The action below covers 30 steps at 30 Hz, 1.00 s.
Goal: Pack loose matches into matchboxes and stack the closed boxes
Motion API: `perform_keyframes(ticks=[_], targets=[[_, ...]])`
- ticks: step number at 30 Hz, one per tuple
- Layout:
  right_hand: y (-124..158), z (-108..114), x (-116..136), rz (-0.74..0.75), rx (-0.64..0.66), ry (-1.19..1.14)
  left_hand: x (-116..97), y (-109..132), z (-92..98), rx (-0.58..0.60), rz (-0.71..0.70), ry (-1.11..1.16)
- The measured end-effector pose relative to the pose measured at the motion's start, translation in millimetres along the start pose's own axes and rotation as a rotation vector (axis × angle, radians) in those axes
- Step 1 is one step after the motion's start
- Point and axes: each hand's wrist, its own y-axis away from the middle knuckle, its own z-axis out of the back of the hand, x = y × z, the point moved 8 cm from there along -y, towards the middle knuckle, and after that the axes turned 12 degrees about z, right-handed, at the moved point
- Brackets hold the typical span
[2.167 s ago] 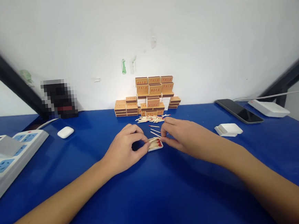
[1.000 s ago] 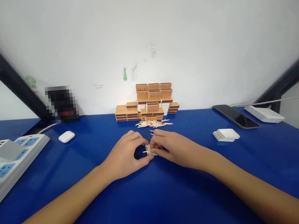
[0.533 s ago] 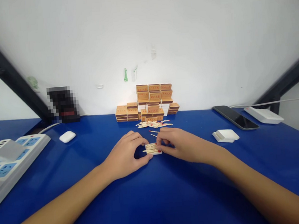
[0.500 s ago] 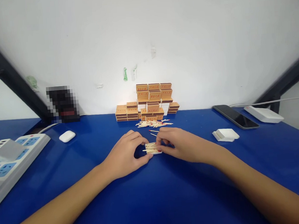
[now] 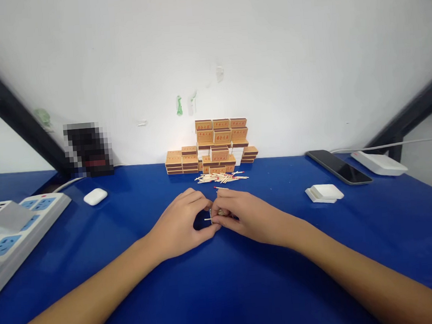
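My left hand point(image 5: 181, 224) curves around the left end of a small white matchbox tray point(image 5: 210, 214), with thumb and forefinger gripping its sides. Over the tray is my right hand point(image 5: 248, 217), its thumb and fingertips pinched on a match point(image 5: 207, 219) that juts out past the tray's left end. The right fingers hide most of the tray and the matches inside it. A loose match point(image 5: 220, 187) lies just beyond the right hand. Farther back is a pile of red-tipped matches point(image 5: 222, 177).
Stacked matchboxes point(image 5: 221, 137) stand against the wall behind the pile. On the left are a white earbud case point(image 5: 95, 196) and a power strip point(image 5: 55, 204). To the right lie a small white box point(image 5: 325, 192), a phone point(image 5: 338, 166) and a white flat device point(image 5: 378, 162).
My right hand has moved left across the tray, from its right end to the match jutting out at the left, and now covers most of it. My left hand has kept its hold.
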Motion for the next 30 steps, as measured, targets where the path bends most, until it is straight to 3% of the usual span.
perform_keyframes(ticks=[9,13,30], targets=[[5.0,26.2,-8.7,-0.073,-0.059,0.083,4.4,-0.5,0.9,-0.015,0.024,0.013],[6.6,21.2,-13.5,-0.092,0.033,0.071,3.3,-0.6,1.6,-0.019,0.015,0.009],[8.4,19.3,-19.9,-0.11,0.03,0.129,4.5,0.2,1.7,-0.017,0.018,0.001]])
